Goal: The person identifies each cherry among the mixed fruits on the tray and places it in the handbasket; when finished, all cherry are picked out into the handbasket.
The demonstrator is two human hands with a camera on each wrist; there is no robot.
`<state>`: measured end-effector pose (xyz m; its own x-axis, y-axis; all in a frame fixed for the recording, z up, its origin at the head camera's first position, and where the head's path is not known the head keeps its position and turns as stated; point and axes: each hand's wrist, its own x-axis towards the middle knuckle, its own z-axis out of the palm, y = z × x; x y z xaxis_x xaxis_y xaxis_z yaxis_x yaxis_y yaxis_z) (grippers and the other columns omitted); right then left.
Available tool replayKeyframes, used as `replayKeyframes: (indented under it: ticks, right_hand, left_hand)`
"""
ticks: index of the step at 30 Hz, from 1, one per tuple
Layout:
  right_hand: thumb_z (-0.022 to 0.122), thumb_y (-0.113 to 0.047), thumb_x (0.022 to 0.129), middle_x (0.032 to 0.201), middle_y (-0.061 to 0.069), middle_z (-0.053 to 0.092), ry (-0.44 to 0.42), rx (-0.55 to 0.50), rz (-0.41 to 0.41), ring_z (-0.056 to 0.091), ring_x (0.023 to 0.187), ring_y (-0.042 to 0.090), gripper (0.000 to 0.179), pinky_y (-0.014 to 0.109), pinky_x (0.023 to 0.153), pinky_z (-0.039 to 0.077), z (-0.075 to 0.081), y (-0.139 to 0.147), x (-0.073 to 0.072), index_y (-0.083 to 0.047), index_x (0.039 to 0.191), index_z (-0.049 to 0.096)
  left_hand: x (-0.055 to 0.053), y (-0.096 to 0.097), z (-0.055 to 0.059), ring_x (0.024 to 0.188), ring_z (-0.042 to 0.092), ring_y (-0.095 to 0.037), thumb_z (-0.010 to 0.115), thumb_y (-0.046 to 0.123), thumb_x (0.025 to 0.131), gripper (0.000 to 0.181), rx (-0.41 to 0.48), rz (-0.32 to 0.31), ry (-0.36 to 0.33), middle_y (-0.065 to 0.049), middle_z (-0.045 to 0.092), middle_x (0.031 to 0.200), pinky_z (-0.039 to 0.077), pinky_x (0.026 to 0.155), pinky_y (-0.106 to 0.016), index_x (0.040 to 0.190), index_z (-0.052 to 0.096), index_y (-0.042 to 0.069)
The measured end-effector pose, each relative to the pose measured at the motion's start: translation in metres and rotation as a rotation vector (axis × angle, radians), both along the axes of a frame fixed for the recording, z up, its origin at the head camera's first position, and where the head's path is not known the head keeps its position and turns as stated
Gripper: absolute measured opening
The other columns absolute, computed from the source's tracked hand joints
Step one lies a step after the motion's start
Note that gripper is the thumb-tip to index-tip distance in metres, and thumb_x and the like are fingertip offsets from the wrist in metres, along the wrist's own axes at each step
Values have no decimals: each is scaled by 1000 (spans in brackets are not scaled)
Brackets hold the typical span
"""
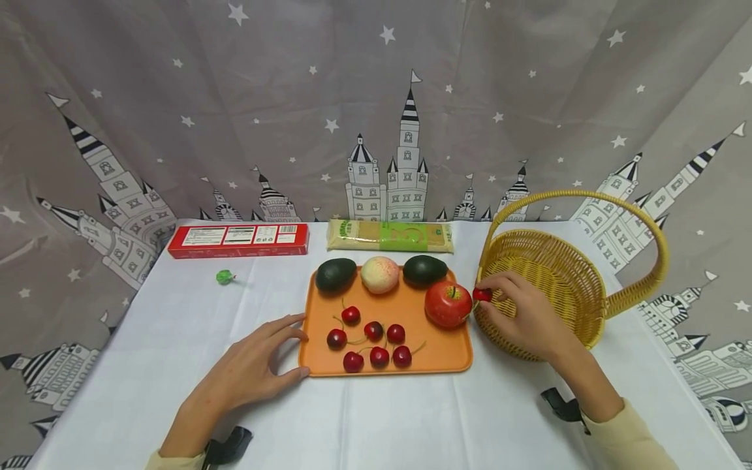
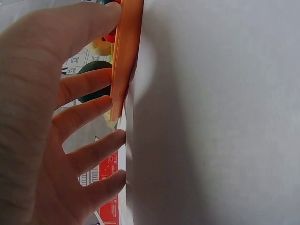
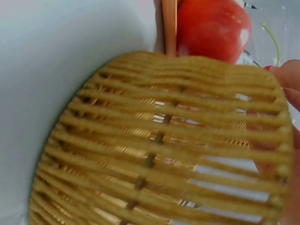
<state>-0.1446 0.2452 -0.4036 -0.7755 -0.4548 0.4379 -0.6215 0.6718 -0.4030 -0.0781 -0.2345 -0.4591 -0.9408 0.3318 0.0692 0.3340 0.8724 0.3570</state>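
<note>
At the left rim of the basket (image 1: 539,251), the right hand (image 1: 529,320) pinches a cherry (image 1: 483,295) beside the apple (image 1: 448,305). The left hand (image 1: 249,365), fingers spread apart, touches the edge of the tray (image 1: 446,356).

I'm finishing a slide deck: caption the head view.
Right hand pinches a cherry by a wicker basket; left hand touches an orange tray.

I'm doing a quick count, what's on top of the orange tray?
The orange tray holds seven cherries, an apple, a peach and two dark green avocados. What lies directly beneath them can't be seen.
</note>
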Motion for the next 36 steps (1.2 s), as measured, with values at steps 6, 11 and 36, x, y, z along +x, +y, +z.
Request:
replayKeyframes:
  ticks: [6,11,36]
  right_hand:
    - [84,1,88,116,3,72,25,-3,-41,69,90,17,34,34,75,64,-5,14,-9,-10,119,74]
    - [83,2,88,115,4,73,25,-5,-62,72,91,21,34,40,76,66,-6,25,-16,-9,119,73]
    - [80,3,91,117,15,71,-78,24,-126,72,101,35,29,49,76,67,-18,48,-46,-6,119,76]
  left_hand:
    - [0,0,0,145,55,-35,88,55,84,56,-3,-4,-14,-6,57,159,51,112,-62,128,73,24]
    - [-1,-1,1,145,55,-35,87,57,84,57,-3,-6,-17,-5,57,160,51,112,-63,128,73,24]
    - [1,-1,2,147,53,-35,88,57,84,58,12,4,-34,-4,55,161,51,112,-64,130,72,26]
